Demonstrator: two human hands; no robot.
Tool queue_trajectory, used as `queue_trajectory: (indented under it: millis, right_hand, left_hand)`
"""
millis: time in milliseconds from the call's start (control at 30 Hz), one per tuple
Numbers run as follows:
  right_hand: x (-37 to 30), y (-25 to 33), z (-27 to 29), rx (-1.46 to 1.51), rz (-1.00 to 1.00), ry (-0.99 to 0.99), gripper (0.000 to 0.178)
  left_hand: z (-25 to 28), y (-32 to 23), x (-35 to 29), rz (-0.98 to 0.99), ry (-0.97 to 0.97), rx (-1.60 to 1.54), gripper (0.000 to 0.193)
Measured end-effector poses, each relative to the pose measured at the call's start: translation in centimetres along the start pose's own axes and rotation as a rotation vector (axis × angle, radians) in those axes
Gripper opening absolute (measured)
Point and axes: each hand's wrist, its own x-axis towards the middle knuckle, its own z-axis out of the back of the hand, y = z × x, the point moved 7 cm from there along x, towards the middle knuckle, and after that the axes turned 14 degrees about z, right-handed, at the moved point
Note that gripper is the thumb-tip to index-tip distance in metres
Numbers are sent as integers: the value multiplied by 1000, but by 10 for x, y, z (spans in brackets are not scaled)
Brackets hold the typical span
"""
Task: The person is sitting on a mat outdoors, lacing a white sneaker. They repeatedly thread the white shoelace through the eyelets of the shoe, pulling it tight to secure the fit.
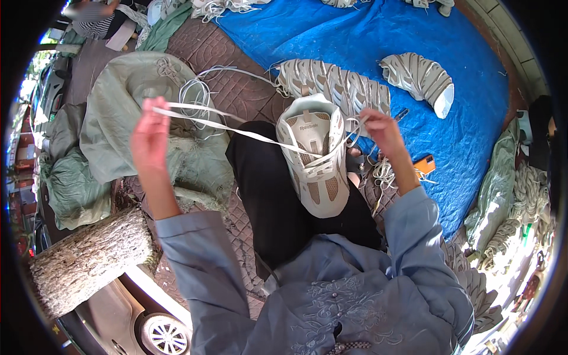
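A beige and white sneaker [320, 203] rests on my dark-trousered knees, its toe toward me and its tongue upright. The lower part of it is laced with a flat white shoelace [251, 135]. My left hand [151, 137] is raised well to the left of the shoe, fingers pinched on the lace, which runs stretched from them to the eyelets. Just right of the shoe's collar, my right hand [383, 131] pinches a shorter stretch of lace leading to the right-hand eyelets.
A blue tarp [355, 35] spreads ahead, bearing rows of nested sneakers [349, 86] and an orange phone [425, 165]. Loose white laces [198, 97] lie over a pale green sack [115, 118] at the left. A tree trunk [89, 260] and a parked car [112, 316] are at the lower left.
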Motion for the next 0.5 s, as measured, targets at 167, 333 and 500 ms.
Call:
queue_trajectory:
  millis: [167, 333, 500]
  right_hand:
    - [4, 85, 30, 274, 265, -70, 31]
    - [18, 178, 130, -115, 450, -113, 27]
    - [22, 325, 315, -306, 561, -188, 29]
  left_hand:
    - [125, -188, 45, -353, -399, 495, 35]
    - [237, -368, -1, -793, -1382, 2186, 30]
    - [274, -440, -111, -529, -1801, 2122, 30]
